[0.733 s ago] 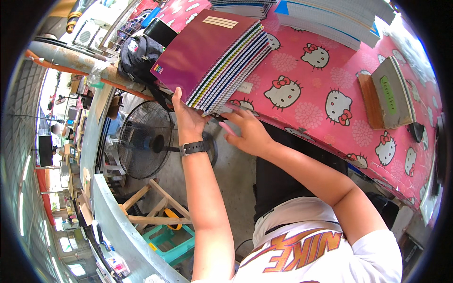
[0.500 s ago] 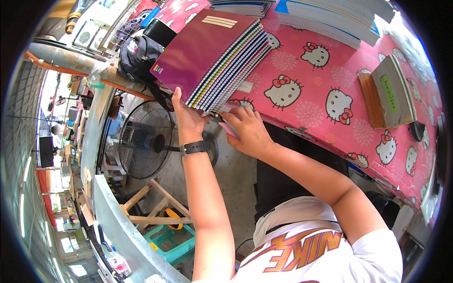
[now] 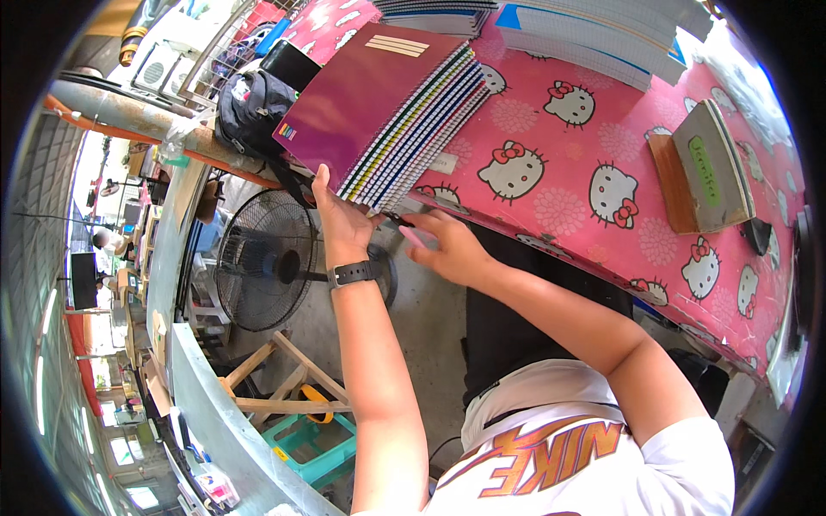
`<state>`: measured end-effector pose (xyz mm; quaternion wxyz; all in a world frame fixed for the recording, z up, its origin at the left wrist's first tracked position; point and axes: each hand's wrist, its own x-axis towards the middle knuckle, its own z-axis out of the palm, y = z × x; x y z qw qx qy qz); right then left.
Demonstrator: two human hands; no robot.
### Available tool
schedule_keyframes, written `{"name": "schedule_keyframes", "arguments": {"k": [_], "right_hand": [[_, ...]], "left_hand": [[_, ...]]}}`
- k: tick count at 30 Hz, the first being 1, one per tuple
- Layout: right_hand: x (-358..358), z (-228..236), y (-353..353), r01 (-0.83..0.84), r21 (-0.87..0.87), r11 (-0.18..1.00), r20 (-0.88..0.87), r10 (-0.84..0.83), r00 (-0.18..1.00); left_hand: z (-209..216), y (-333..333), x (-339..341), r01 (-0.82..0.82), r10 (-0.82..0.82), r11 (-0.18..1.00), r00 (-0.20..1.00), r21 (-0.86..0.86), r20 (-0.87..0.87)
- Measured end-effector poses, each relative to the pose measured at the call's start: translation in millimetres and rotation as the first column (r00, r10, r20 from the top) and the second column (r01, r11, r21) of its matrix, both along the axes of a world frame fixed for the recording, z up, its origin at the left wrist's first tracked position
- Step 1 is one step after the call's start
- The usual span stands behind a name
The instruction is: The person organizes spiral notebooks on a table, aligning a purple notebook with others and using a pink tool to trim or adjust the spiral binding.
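Observation:
A stack of spiral-bound notebooks (image 3: pixel 370 107) with a glossy purple cover lies at the table's near left edge, its coils of several colours fanned along the right side. My left hand (image 3: pixel 342 219) grips the stack's near corner, thumb on the top cover and fingers underneath. Just right of that corner, my right hand (image 3: pixel 452 248) is closed around a small pink-handled tool (image 3: pixel 419 237). The tool's dark tip points at the lower ends of the coils; whether it touches them is hard to make out. My right palm hides part of the handle.
The pink patterned table cover (image 3: pixel 564 211) spreads to the right. On it are a stack of bound paper (image 3: pixel 594 43) at the back and a wooden stand with a grey panel (image 3: pixel 710 168). A black fan (image 3: pixel 267 258), a dark backpack (image 3: pixel 254 107) and a teal plastic stool (image 3: pixel 318 447) are at the left.
My right hand has drawn slightly down from the coil ends, its fingers curled more around the tool. My left hand keeps its hold on the notebooks, with almost no movement.

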<state>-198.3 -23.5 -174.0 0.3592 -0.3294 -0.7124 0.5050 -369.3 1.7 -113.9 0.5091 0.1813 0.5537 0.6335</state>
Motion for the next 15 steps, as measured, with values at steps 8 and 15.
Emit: {"name": "schedule_keyframes", "arguments": {"k": [8,15], "right_hand": [[2,0,-7,0.103,0.476,0.874,0.204,-0.223,0.953],[6,-21,5,0.100,0.426,0.899,0.046,-0.132,0.990]], "left_hand": [[-2,1,-6,0.081,-0.081,0.996,0.997,0.022,-0.010],[1,-1,-5,0.177,-0.177,0.984,0.984,0.003,0.004]]}}
